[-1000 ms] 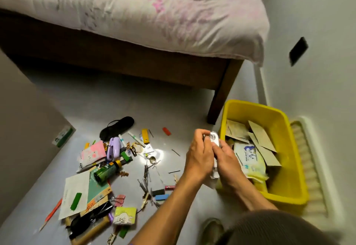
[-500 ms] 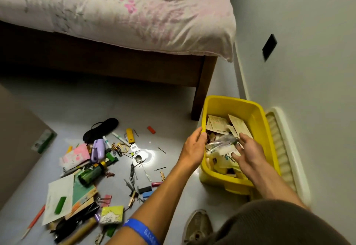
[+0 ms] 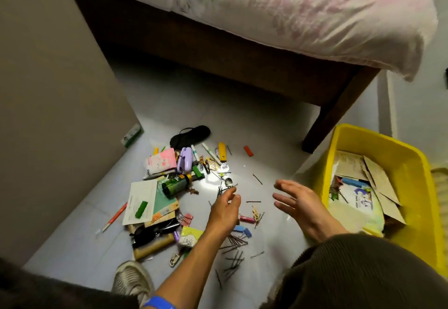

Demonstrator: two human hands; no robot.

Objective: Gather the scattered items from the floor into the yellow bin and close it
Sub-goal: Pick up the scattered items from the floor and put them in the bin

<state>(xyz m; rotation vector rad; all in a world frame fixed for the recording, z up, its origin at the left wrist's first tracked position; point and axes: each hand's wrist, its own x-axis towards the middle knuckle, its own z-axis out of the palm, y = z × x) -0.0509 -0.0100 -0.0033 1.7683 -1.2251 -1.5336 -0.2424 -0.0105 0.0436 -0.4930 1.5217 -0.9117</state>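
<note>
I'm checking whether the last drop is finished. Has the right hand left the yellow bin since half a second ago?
Yes. The right hand was inside the yellow bin; now it hovers open over the floor, left of the bin's rim, nearer the pile.

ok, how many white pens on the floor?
2 white pens: one beside the purple gadget, the other just left of the yellow tool. More may be hidden under the pile.

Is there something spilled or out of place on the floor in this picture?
Yes. Stationery, hairpins and a green bottle on its side lie strewn over the floor beside the yellow bin, which stands open and partly filled.
</note>
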